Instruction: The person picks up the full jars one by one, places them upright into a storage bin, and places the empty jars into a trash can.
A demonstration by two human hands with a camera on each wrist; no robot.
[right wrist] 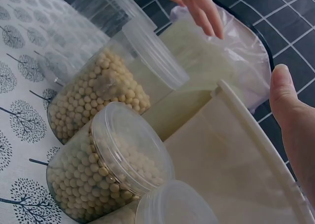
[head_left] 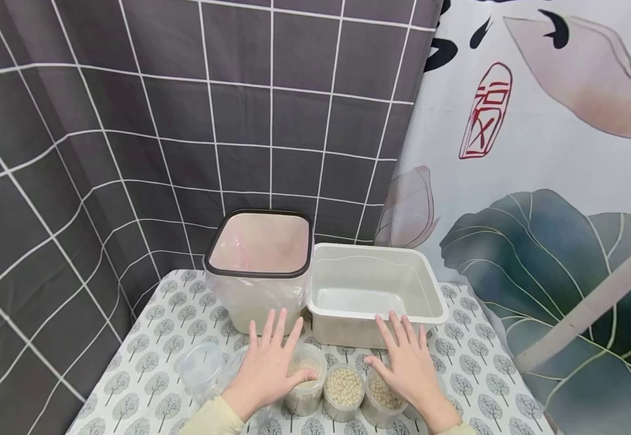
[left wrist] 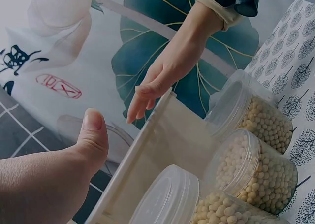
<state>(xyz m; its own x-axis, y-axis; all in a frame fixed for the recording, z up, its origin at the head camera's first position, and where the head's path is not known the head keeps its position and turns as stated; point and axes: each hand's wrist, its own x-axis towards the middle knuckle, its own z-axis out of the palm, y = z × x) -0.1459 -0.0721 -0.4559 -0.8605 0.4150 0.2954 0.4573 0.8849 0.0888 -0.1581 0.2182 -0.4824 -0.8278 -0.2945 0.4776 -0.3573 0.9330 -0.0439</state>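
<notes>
Both hands hover, fingers spread, over the front of the table. My left hand [head_left: 272, 365] is above the left jar of pale round beans [head_left: 305, 396], its thumb reaching across the jar's top. My right hand [head_left: 407, 365] is over the right jar of beans [head_left: 383, 399], partly covering it, and its fingertips overlap the white bin's front rim in the head view. Between the hands stands the middle jar of beans [head_left: 344, 389]. The right wrist view shows a darker lump among the beans of one jar [right wrist: 98, 91]. Neither hand holds anything.
Behind the jars stand a white rectangular bin [head_left: 375, 329] and, left of it, a black-rimmed trash can [head_left: 263, 302] lined with a clear bag. Clear plastic containers or lids [head_left: 201, 368] lie left of my left hand. Curtains hang behind the tree-patterned tablecloth [head_left: 154, 362].
</notes>
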